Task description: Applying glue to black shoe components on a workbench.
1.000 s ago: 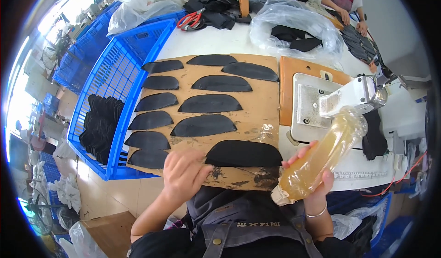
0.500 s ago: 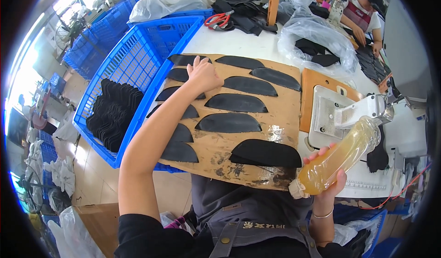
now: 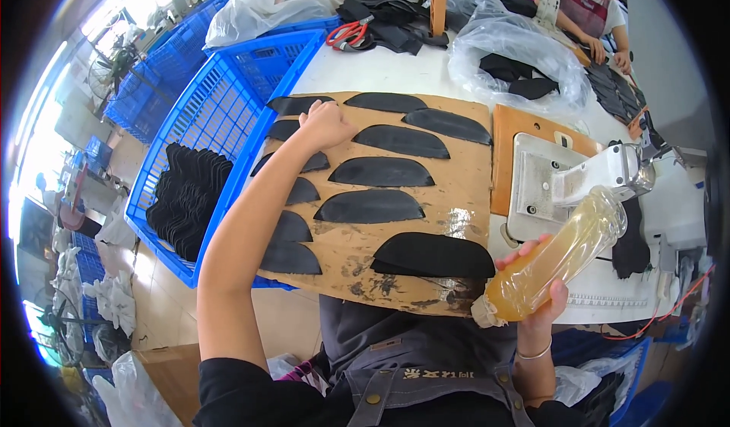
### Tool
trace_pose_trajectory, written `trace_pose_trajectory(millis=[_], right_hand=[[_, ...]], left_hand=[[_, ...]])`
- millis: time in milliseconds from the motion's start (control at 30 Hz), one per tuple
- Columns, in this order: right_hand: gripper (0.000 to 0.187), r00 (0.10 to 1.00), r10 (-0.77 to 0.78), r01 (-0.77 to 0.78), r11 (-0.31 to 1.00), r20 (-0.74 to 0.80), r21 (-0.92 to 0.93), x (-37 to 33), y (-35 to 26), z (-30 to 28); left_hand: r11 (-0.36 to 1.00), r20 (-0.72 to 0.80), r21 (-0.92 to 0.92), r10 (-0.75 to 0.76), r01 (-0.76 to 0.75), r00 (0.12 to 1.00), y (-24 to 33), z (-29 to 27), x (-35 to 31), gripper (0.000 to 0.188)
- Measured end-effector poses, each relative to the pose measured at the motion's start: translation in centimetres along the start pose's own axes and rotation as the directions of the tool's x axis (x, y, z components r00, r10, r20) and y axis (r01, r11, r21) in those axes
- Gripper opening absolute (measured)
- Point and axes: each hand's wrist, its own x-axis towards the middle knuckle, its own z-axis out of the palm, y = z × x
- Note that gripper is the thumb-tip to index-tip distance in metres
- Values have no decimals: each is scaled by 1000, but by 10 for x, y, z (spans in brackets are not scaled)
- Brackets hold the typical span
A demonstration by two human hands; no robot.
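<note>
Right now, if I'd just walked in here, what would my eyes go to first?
Probably the big, shiny, yellowish bottle, gripped in the person's right hand at the lower right. Next might be the dark curved pieces spread over the brown cardboard in the middle, with the left hand at its upper left. The bright blue basket to the left stands out too.

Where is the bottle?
In the head view, the bottle is right of centre, in the right hand, just right of the nearest black piece, before the machine.
</note>
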Motion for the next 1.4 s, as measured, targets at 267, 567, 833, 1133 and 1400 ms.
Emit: trace_pose_trajectory(millis=[267, 567, 833, 1133, 1400], right_hand=[[66, 1000, -7, 7, 1000, -5, -12, 1, -1, 1], [67, 996, 16, -12, 999, -90, 51, 0, -2, 3], [68, 996, 21, -17, 999, -87, 50, 0, -2, 4], [68, 996, 24, -20, 998, -88, 51, 0, -2, 4], [68, 997, 25, -20, 998, -79, 65, 0, -2, 2]], left_hand=[[992, -43, 122, -3, 8, 999, 4, 6, 5, 21], [984, 28, 177, -34, 28, 999, 10, -4, 8, 29], [966, 0, 243, -96, 93, 995, -9, -22, 21, 30], [960, -99, 262, -75, 99, 992, -12, -17, 13, 14], [964, -283, 264, 49, 28, 958, -19, -4, 5, 12]])
